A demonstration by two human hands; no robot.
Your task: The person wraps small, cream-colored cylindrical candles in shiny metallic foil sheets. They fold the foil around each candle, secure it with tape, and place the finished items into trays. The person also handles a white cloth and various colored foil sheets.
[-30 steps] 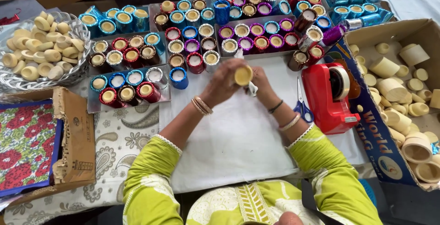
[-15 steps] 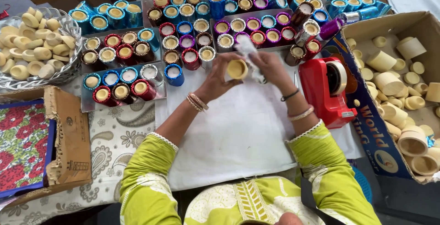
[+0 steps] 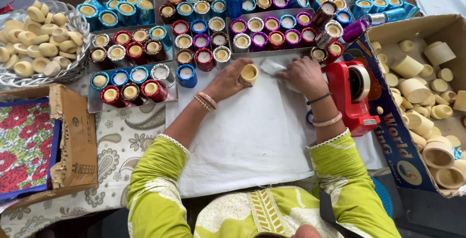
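My left hand (image 3: 227, 79) grips a small cream-coloured cup (image 3: 248, 73), held upright just above the white cloth (image 3: 252, 141). My right hand (image 3: 303, 75) rests palm down on the cloth to the cup's right, its fingers pressing on a small whitish scrap (image 3: 271, 66). Both arms wear lime green sleeves and bangles. Right of my right wrist stands a red tape dispenser (image 3: 352, 97).
Metal trays (image 3: 170, 90) of foil-wrapped cups in red, blue, purple and silver line the far side. A wire basket (image 3: 73, 70) of plain cream cups sits at far left. A cardboard box (image 3: 403, 141) of plain cups stands at right, a floral cloth and flat carton at left.
My right hand has left the cup and moved right and down onto the cloth, onto the whitish scrap. My left hand still holds the cup, now a little lower.
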